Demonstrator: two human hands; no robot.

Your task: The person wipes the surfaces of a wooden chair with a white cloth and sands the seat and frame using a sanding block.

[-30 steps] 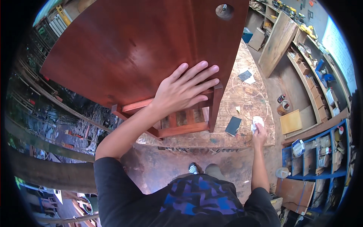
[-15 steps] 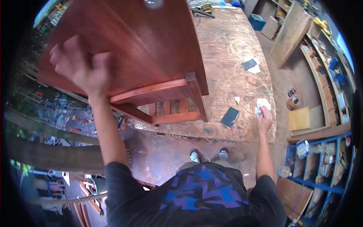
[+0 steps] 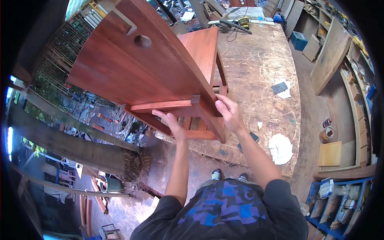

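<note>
A reddish-brown wooden chair (image 3: 132, 68) stands on a worn wooden workbench (image 3: 260, 56). Its broad back has a round hole, and its seat (image 3: 200, 46) shows behind. My right hand (image 3: 231, 114) holds the right edge of the back near its lower corner, thumb and fingers against the wood. At the rail (image 3: 164, 105) under the back, my left hand (image 3: 173, 123) is open with fingers stretched; whether it touches the wood is hard to tell. A crumpled white cloth (image 3: 281, 149) lies on the bench to the right of my right forearm.
A dark sanding sheet (image 3: 255, 137) is partly covered by my right forearm. Another grey sheet (image 3: 279, 88) lies on white paper farther back. A corded power tool (image 3: 234, 26) rests at the bench's far end. A blue shelf unit (image 3: 340, 204) stands at lower right.
My right hand has left the white cloth on the bench and moved left onto the chair's edge. My left hand has come down off the back's face to the rail. The chair appears turned.
</note>
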